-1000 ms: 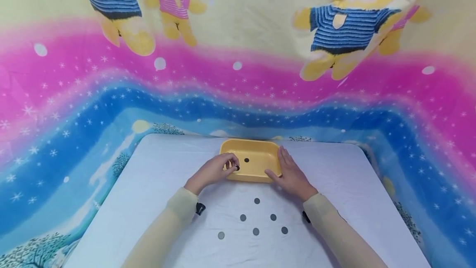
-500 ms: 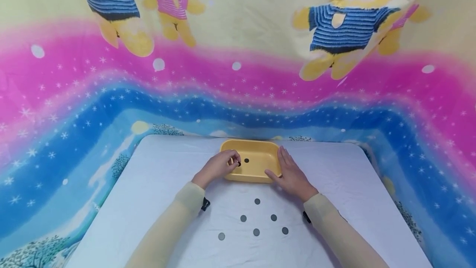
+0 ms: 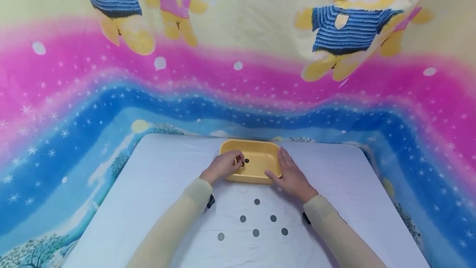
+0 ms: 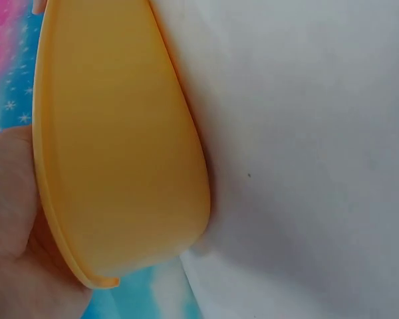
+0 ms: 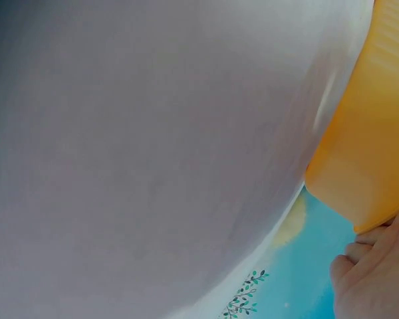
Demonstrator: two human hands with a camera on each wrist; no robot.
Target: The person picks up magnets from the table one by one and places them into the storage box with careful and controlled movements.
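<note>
In the head view, a yellow rectangular tub (image 3: 260, 178) stands near the far edge of the white table. My left hand (image 3: 224, 164) reaches over its left end, pinching a small dark round disc (image 3: 243, 164) between thumb and fingers. A second dark disc (image 3: 247, 161) lies on the tub floor right beside those fingertips. At the tub's right end rests my right hand (image 3: 293, 177), fingers straight along the outside and thumb at the front rim. The left wrist view has the tub's outer wall (image 4: 126, 146) hiding the left fingertips.
Several grey discs lie spread on the white table (image 3: 167, 168) in front of the tub, one grey disc (image 3: 257, 202) being closest to it. A printed cloth (image 3: 238, 82) with bears and snowflakes hangs behind and around the table.
My left hand has moved to the right inside the tub, bringing its pinched disc up close to the one lying there. My right hand stays in place against the tub.
</note>
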